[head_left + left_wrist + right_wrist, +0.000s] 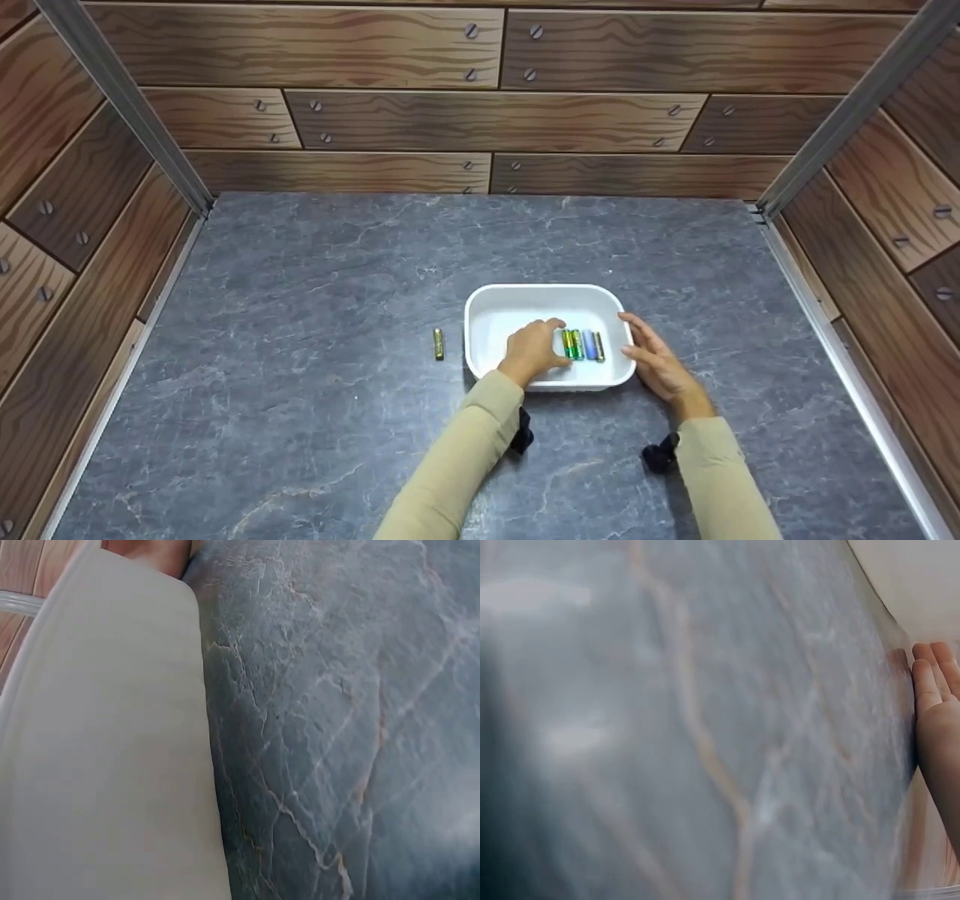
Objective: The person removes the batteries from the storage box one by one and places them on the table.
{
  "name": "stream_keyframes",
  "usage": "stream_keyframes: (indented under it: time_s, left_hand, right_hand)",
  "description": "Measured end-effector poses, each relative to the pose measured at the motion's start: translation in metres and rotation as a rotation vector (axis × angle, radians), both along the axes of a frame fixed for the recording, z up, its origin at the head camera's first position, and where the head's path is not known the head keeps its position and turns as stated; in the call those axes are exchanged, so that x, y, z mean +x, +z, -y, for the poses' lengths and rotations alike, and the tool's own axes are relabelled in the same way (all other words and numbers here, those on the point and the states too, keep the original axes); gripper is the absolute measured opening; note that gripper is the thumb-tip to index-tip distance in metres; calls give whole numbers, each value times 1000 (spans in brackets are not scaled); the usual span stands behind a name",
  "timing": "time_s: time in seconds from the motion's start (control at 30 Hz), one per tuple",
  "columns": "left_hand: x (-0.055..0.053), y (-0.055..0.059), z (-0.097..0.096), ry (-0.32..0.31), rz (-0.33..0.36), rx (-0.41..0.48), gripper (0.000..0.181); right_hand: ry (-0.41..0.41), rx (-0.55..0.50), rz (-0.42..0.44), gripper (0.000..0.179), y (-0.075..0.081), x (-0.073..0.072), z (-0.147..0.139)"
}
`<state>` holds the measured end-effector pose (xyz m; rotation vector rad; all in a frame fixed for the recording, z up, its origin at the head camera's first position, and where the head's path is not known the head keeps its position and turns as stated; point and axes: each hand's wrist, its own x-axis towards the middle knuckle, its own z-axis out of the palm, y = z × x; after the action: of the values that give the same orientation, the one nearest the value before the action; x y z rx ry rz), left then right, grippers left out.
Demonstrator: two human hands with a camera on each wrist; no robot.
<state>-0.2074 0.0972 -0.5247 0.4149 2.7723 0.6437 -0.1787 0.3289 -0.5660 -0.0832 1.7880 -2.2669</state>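
In the head view, four batteries point(577, 345) lie side by side in a row in the right part of the white tray point(487, 311). A fifth, loose battery point(439, 345) lies on the table point(300, 420), left of the tray and apart from it. To handle the row well, the left hand point(532, 351) would do best to take or nudge one battery by its ends, from straight above, so its neighbours are not rolled. The right hand point(660, 367) should brace the tray only lightly, as a hard push could tilt it or set the row rolling. The left hand reaches over the tray's near rim, knuckles up, with thumb and forefinger parted at the near and far ends of the row's left side. Whether they pinch the leftmost battery I cannot tell. The right hand holds the tray's right rim between thumb and fingers, its wrist near and to the right.

In the left wrist view, a pale sleeve point(112, 742) fills the left side, with only a bit of the hand above it. The fingers are out of sight, so this view does not settle their grip.

In the right wrist view, the right hand's fingers reach out nearly straight, side by side, their tips against the tray. No battery shows there.
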Motion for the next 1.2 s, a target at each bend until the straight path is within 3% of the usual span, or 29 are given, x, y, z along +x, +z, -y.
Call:
stream_keyframes:
  time_s: [0.27,0.83,1.2]
  left_hand:
    - [-1,1,-6,-2,11,-46,64]
    - [-4,8,-6,-37,46,-106,56]
    - [-10,16,3,-76,1,-78,57]
  right_hand:
    - [-35,12,26,52,2,-1,3]
    - [-7,-17,-14,51,-2,0,2]
    - [7,-22,-15,51,-1,0,0]
